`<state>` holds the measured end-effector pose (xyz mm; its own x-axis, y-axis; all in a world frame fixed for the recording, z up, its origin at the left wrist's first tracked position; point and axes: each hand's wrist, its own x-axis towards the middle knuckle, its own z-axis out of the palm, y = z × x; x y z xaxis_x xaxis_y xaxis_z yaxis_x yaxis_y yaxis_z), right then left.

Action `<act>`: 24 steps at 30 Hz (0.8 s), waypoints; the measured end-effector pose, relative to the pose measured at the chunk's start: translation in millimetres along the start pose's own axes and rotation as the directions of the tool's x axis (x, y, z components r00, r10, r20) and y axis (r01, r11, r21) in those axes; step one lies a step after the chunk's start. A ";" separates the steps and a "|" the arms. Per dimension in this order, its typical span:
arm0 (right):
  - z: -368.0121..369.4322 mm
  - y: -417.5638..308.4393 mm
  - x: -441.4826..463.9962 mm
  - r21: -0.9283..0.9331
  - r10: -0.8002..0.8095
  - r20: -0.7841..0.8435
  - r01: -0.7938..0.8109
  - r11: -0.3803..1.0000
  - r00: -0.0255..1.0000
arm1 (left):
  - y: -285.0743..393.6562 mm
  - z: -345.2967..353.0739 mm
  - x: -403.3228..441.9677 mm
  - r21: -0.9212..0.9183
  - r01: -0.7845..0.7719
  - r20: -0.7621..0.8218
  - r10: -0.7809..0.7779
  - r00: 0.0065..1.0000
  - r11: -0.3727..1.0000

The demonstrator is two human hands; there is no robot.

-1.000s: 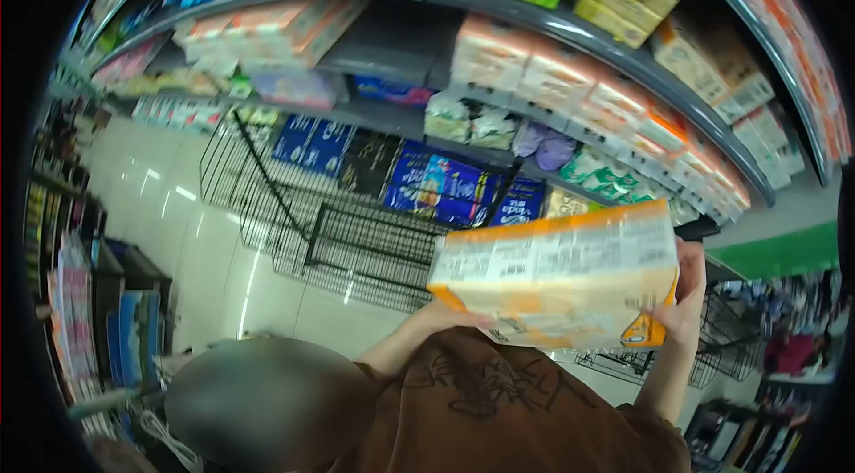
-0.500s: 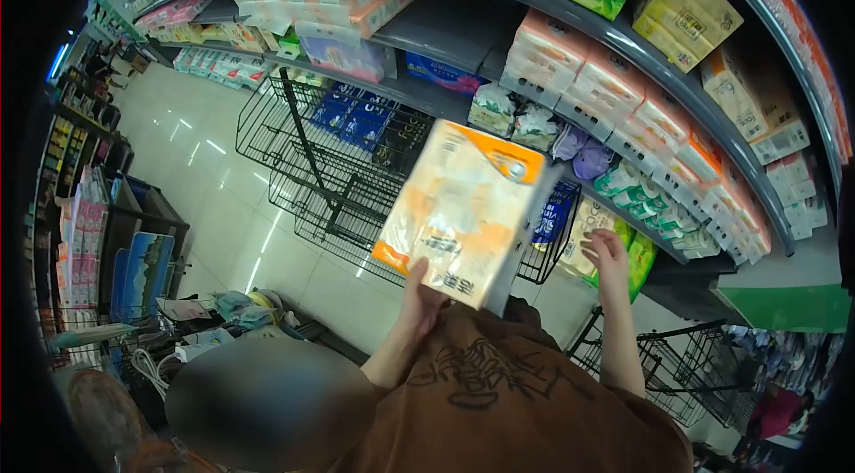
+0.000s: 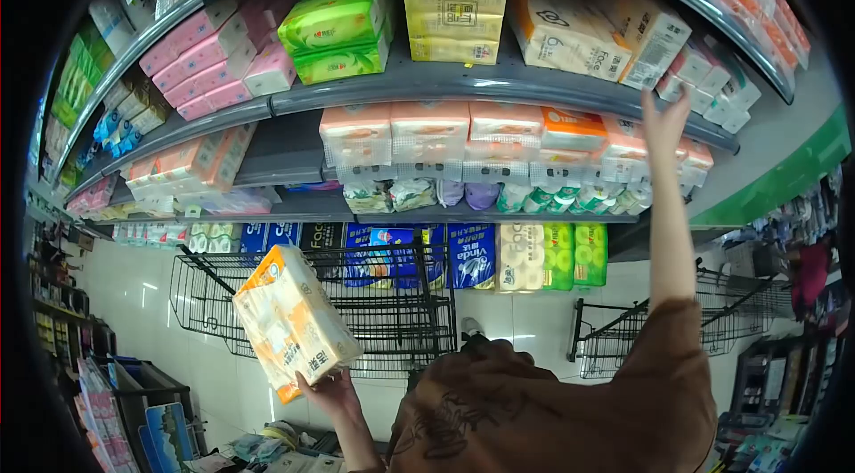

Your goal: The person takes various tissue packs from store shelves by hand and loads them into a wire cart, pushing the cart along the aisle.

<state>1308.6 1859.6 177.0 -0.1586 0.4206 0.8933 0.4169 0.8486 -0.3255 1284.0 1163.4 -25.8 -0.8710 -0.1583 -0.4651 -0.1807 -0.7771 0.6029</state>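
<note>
Tissue pack [image 3: 289,322], at 8 o'clock, is pinched at its lower end by the left hand [image 3: 331,395], apparently so the right hand [image 3: 666,121], fingers spread at 2 o'clock near shelved packs [image 3: 650,45], can be extended.

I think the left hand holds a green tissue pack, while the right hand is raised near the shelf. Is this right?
Not quite: the tissue pack in the left hand is cream and orange, not green, as the head view shows. The right hand is indeed raised near the shelf.
</note>
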 end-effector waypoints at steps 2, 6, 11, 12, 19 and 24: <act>42.3 26.3 66.8 -0.225 -0.017 -0.139 -0.015 0.974 0.990 | -13.4 7.9 -11.0 0.009 -0.028 -0.020 0.028 0.999 1.000; 77.5 6.9 112.5 -0.398 0.135 -0.107 -0.167 0.902 0.985 | -37.9 10.1 -32.0 0.016 -0.047 -0.093 0.049 0.994 0.999; 76.8 5.6 104.8 -0.138 0.119 -0.212 -0.151 0.979 0.970 | -56.2 6.6 -39.7 0.067 -0.005 -0.125 0.014 0.992 0.998; 67.2 0.1 99.8 -0.080 0.090 -0.257 -0.113 0.990 0.962 | -57.6 -3.9 -34.7 0.106 0.022 -0.179 -0.002 0.984 0.994; -66.9 -54.7 29.9 0.186 0.163 -0.269 -0.114 0.976 0.949 | -49.6 -20.8 -19.5 0.241 0.046 -0.145 -0.011 0.989 0.970; -187.5 -122.4 -45.7 -0.139 -0.149 -0.312 0.110 0.984 0.938 | -25.0 -35.7 -8.3 0.258 0.125 -0.113 -0.099 0.989 0.958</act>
<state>1432.6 1676.4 234.1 0.0684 0.1677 0.9835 0.5175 0.8368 -0.1787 1312.1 1162.4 -60.0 -0.7917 -0.1483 -0.5927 -0.4000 -0.6074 0.6863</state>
